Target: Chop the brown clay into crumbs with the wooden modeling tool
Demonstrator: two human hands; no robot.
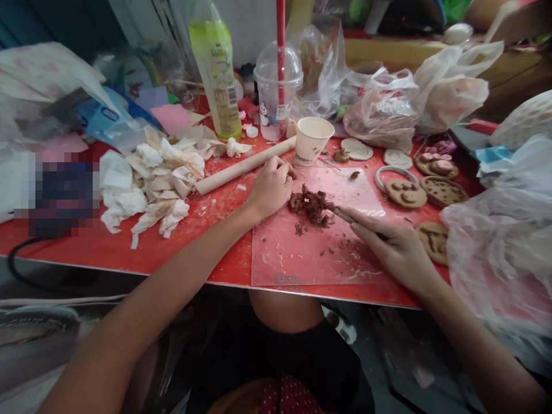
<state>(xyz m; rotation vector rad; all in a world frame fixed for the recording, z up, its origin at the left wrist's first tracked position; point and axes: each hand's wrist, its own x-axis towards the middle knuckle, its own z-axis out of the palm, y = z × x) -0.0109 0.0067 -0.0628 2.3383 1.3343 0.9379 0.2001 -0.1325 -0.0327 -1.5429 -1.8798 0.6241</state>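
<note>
Dark brown crumbly clay [313, 205] lies in a loose heap on a clear plastic sheet [280, 259]. At the heap's left edge is my left hand [272, 187], its fingers curled closed; whatever may be in them is hidden. My right hand [392, 244] comes in from the right, closed around a thin stick-like tool [342, 214] whose tip touches the clay. Most of that tool is covered by my fingers. Small crumbs are scattered over the sheet, and one larger bit of clay [355, 175] sits near its far edge.
Behind the sheet stand a paper cup [314, 138], a lidded plastic cup [269, 103] and a green bottle [222, 86]. A rolling pin [245, 165] lies left of them, beside crumpled tissues [159, 178]. Shaped clay discs [405, 194] and plastic bags [500, 241] occupy the right.
</note>
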